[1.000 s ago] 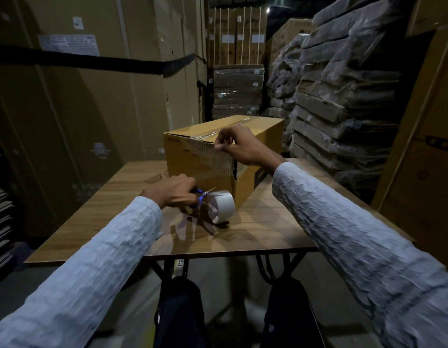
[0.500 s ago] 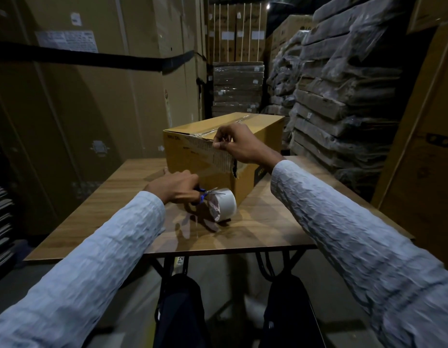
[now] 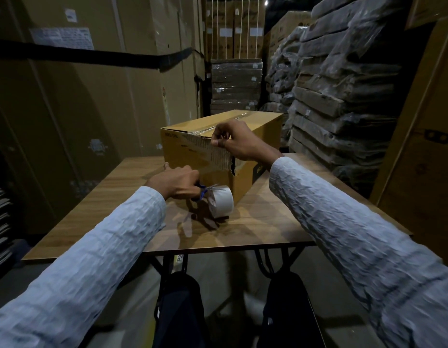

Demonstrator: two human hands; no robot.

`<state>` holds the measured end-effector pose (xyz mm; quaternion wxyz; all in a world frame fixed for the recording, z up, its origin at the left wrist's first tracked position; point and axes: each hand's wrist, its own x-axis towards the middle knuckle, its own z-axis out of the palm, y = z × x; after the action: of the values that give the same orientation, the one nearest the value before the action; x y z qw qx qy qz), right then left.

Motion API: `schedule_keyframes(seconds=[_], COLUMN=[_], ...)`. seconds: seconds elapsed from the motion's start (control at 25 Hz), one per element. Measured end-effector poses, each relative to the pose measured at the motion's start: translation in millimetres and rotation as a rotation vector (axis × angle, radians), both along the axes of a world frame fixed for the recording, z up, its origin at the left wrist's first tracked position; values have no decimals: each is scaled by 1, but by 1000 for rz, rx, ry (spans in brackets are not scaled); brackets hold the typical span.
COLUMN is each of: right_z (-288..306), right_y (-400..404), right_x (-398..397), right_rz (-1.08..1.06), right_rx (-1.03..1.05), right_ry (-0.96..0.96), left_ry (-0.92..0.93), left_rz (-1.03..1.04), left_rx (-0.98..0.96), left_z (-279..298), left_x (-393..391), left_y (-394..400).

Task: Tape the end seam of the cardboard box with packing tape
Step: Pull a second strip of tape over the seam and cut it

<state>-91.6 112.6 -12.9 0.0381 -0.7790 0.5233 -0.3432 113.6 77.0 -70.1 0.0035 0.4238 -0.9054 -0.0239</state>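
A wooden tabletop is set on black metal legs in a dim storeroom. It is flanked by tall cardboard cartons and plastic-wrapped stacks.

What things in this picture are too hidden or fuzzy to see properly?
- Tape dispenser, head view: the left hand covers its blue handle, so the grip is hidden.
- Strip end on the cardboard box: the right hand curls over it.
- Box print: too small and dim to read.
- Box's far end: hidden behind the box itself.
- Under the table: dark shapes, unclear.
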Motion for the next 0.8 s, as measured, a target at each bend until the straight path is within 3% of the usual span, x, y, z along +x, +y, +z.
schedule_keyframes(seconds=[0.48,0.8], right_z=[1,0], right_y=[0,-1], right_x=[-1,-3], right_rz=[0,-4], right_rx=[-5,-16], right_ry=[10,16], left_ry=[-61,-30], left_rz=[-20,-25], left_rx=[-129,-114], left_z=[3,-4], left_x=[-5,-6], left_y=[-1,-5])
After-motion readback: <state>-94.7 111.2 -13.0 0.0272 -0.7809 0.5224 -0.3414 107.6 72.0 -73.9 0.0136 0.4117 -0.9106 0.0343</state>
